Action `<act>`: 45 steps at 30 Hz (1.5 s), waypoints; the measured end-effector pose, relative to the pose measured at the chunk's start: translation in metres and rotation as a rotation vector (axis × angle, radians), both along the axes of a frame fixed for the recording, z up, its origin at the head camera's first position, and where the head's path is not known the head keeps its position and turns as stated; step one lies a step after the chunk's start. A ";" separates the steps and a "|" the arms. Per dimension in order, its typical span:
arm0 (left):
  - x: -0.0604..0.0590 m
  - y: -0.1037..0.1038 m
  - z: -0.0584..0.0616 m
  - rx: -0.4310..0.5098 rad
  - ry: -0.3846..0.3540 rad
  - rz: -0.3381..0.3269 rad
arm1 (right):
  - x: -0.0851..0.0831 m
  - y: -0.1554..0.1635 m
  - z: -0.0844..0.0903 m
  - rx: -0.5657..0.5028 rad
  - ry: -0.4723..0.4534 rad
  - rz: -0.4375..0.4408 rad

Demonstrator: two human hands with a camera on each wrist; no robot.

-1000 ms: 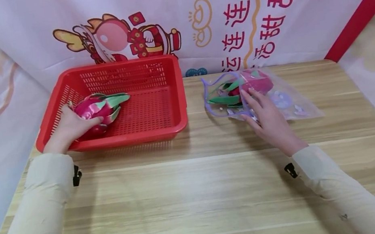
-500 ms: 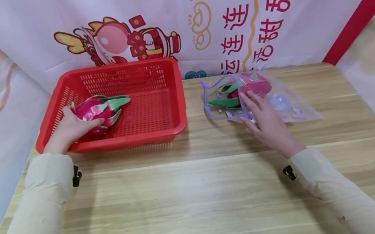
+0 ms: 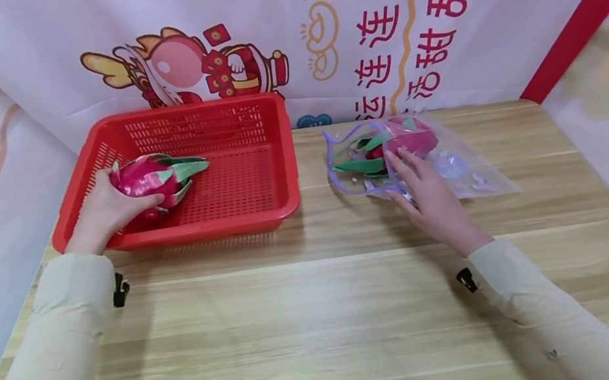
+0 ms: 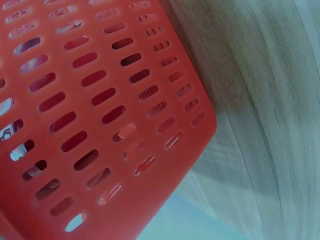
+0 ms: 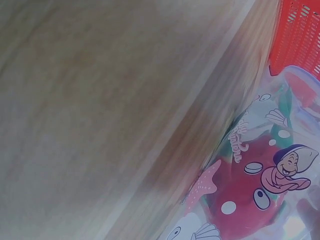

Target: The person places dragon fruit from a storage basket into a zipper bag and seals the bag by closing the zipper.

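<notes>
A pink dragon fruit [image 3: 150, 178] with green scales lies in the left part of a red slotted basket [image 3: 260, 213]. My left hand [image 3: 104, 211] curls round its near side. On the right, a clear printed zip bag [image 3: 457, 169] lies on the table with a second dragon fruit [image 3: 412, 133] inside. My right hand [image 3: 424, 187] rests on the bag's near side, fingers straight and touching the fruit through the plastic. The right wrist view shows the bag [image 5: 260, 190] and its cartoon prints close up. Only the basket's outer corner [image 4: 100, 115] fills the left wrist view.
The wooden table [image 3: 325, 319] stretches wide in front of both arms. Printed banner walls [image 3: 315, 29] close off the back and both sides. The basket stands at the back left, near the left wall.
Both hands stay on their fruits. The view has drifted slightly, otherwise nothing visibly moved.
</notes>
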State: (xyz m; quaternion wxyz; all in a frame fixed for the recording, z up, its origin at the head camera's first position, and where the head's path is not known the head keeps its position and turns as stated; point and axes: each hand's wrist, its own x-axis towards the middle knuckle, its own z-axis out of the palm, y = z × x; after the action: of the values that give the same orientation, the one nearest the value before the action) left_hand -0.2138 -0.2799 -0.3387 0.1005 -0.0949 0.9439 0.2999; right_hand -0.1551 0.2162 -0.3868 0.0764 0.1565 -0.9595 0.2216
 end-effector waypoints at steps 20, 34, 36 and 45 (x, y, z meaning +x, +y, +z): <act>0.004 0.007 0.001 -0.112 0.134 0.042 | 0.001 0.000 0.001 0.006 -0.015 -0.006; 0.004 0.023 0.007 -0.090 0.202 0.065 | 0.001 0.001 -0.001 0.017 0.079 0.029; 0.004 0.027 0.007 -0.085 0.222 0.048 | 0.001 0.001 -0.001 0.008 0.097 0.035; 0.004 0.041 0.009 -0.102 0.291 0.020 | 0.002 0.001 0.000 -0.005 0.101 0.030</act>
State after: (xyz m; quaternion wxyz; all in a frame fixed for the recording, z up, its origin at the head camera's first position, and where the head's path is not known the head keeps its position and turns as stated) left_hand -0.2095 -0.2389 -0.3296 -0.0454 -0.0645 0.9615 0.2631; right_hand -0.1526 0.2169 -0.3869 0.1218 0.1818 -0.9513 0.2170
